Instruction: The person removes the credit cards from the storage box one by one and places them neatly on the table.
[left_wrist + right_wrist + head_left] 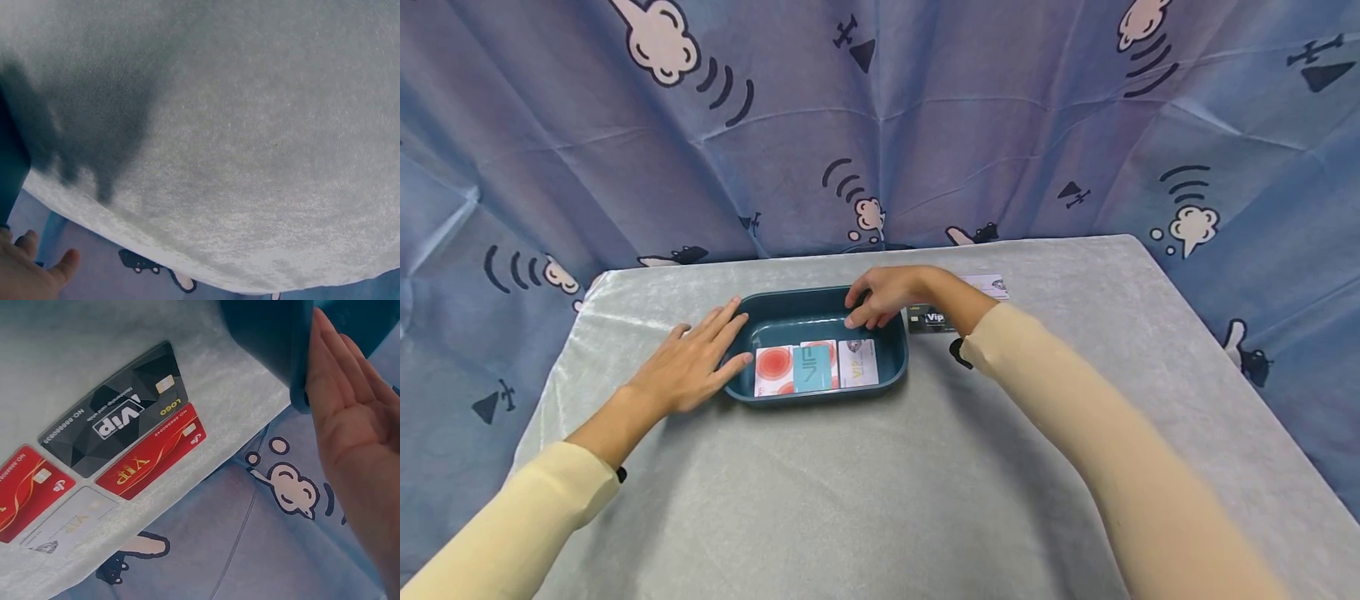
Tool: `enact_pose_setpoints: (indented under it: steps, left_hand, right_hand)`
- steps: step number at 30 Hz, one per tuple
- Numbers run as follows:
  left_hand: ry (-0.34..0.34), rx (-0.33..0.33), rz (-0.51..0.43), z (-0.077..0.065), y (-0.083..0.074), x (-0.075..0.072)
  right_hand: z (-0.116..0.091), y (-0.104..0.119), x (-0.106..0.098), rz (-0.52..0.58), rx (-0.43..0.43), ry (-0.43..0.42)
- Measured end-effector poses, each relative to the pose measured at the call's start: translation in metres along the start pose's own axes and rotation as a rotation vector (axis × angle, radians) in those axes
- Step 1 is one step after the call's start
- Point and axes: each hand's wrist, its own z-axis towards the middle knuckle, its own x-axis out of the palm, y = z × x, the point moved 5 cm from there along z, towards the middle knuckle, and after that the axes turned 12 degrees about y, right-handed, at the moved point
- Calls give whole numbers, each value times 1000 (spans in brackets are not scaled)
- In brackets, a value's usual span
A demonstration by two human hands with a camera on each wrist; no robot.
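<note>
A dark teal rectangular bin [816, 398] stands on the cloth. Inside, along its near side, lie a white card with a red circle [772, 365], a teal VIP card [811, 372] and a white VIP card [862, 367]. My left hand [688, 367] rests on the bin's left rim with fingers extended. My right hand [886, 293] reaches over the back right corner, its thumb and fingertips inside the bin; no card shows between them. To the bin's right lie a black Vip card [119, 412], two red cards [153, 453] and a white card [69, 522].
A pale velvety cloth [850, 500] covers the table. Behind the table's back edge hangs a blue-purple patterned curtain [925, 133], which also runs down both sides. The right forearm passes over part of the loose cards in the head view.
</note>
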Motion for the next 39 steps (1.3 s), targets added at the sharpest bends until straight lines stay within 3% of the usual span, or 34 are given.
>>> enact_pose_setpoints:
  steps: [8,23,39]
  left_hand:
    - [-10,0,0,1,1,1]
    - [-15,21,0,-1,0,-1]
    - [-8,13,4,0,0,-1]
  right_hand:
    - [10,2,3,-30,70,51]
    - [21,2,9,-88,135,55]
    - [25,4,12,-105,154,86]
